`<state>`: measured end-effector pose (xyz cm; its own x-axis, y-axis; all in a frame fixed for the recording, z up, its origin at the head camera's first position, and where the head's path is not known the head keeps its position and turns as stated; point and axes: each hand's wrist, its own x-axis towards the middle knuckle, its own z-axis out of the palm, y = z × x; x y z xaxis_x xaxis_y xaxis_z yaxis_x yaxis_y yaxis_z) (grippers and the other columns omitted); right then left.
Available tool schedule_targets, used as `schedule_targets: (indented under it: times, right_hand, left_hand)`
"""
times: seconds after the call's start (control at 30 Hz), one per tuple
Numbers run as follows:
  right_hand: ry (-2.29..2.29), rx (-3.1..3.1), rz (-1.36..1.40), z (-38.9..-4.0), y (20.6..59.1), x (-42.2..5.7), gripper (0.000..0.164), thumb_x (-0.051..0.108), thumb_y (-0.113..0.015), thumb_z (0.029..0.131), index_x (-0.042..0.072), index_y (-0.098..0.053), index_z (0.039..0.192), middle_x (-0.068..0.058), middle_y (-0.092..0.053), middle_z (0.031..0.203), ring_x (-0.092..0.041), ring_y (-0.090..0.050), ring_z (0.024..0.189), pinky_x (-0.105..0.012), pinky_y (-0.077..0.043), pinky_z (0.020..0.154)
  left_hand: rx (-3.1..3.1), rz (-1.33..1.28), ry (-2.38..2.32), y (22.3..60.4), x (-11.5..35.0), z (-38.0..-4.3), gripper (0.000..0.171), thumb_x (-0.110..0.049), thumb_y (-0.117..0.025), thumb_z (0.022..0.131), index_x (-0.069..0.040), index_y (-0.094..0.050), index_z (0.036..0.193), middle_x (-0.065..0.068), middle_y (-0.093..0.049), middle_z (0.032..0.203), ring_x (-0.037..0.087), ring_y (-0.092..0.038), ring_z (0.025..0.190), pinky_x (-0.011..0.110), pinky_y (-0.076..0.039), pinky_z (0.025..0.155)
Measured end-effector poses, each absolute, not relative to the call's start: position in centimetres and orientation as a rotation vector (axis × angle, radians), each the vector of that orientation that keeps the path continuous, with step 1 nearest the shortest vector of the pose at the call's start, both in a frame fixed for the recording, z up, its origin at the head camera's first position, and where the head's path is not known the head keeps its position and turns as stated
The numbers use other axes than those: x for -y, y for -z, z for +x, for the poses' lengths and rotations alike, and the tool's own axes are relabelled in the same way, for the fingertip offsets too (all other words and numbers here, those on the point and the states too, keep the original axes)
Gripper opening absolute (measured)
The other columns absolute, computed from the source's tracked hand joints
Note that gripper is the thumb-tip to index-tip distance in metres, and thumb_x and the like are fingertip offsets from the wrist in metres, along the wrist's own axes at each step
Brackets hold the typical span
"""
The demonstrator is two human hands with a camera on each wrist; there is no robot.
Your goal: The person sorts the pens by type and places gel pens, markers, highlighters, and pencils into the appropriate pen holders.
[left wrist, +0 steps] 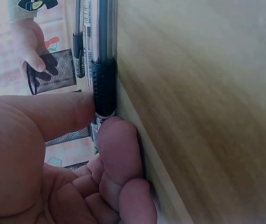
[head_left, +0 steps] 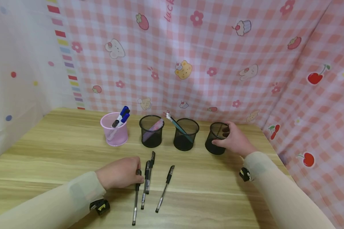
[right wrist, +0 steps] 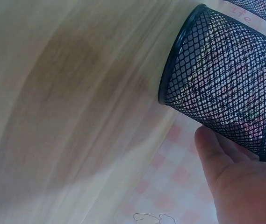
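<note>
On the table, my left hand point(head_left: 118, 173) pinches the capped end of the leftmost black gel pen point(head_left: 136, 200) between thumb and fingers; the pen lies along the wood. Close up in the left wrist view, the thumb and a fingertip sit at the pen's black grip point(left wrist: 104, 86). My right hand point(head_left: 237, 140) holds the rightmost black mesh pen cup point(head_left: 213, 147), its thumb at the near side and fingers round the far side. Seen from the right wrist, the cup's mesh wall point(right wrist: 226, 74) shows no pens inside.
Beside the pinched pen lie two overlapping gel pens point(head_left: 145, 187) and a separate one point(head_left: 165, 189). Along the back stand a pink cup point(head_left: 117, 136) with markers, a mesh cup point(head_left: 152, 140) holding something pinkish-purple, and another mesh cup point(head_left: 183, 144) with a teal pencil-like item. Patterned cloth point(head_left: 166, 47) hangs behind.
</note>
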<state>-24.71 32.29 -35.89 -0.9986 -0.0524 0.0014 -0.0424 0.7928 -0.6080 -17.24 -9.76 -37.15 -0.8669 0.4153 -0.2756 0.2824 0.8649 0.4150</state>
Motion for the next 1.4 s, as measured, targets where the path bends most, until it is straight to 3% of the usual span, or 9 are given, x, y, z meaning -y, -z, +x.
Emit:
schedule_targets:
  times: [0.4,0.77,1.4]
  right_hand:
    - [1.022,-2.911,-0.032,-24.82,35.99,-32.41,0.116,0.048,-0.087,0.084,0.001,-0.018,0.164,-0.027,-0.048,0.154,-0.047,-0.047,0.142,-0.062,-0.043,0.115]
    - [1.043,-2.952,-0.035,-24.75,36.16,-32.26,0.112,0.043,-0.089,0.084,-0.002,-0.021,0.162,-0.029,-0.051,0.151,-0.048,-0.048,0.14,-0.061,-0.041,0.117]
    - [1.041,-2.92,0.024,-24.7,36.13,-32.28,0.117,0.047,-0.088,0.083,0.004,-0.018,0.165,-0.03,-0.042,0.159,-0.049,-0.043,0.145,-0.063,-0.04,0.117]
  left_hand:
    - [-2.687,0.535,-0.521,37.14,9.88,-17.17,0.032,-0.032,-0.082,0.091,-0.01,-0.06,0.096,0.0,-0.062,0.083,0.017,-0.058,0.076,0.039,-0.054,0.075]
    - [-2.679,0.535,-0.507,36.86,9.66,-17.18,0.031,-0.03,-0.083,0.09,-0.009,-0.06,0.095,0.0,-0.062,0.081,0.017,-0.058,0.074,0.038,-0.053,0.072]
    - [-2.628,0.444,-0.609,36.75,9.85,-17.43,0.028,-0.023,-0.085,0.087,-0.01,-0.061,0.092,0.003,-0.063,0.082,0.019,-0.059,0.074,0.034,-0.049,0.066]
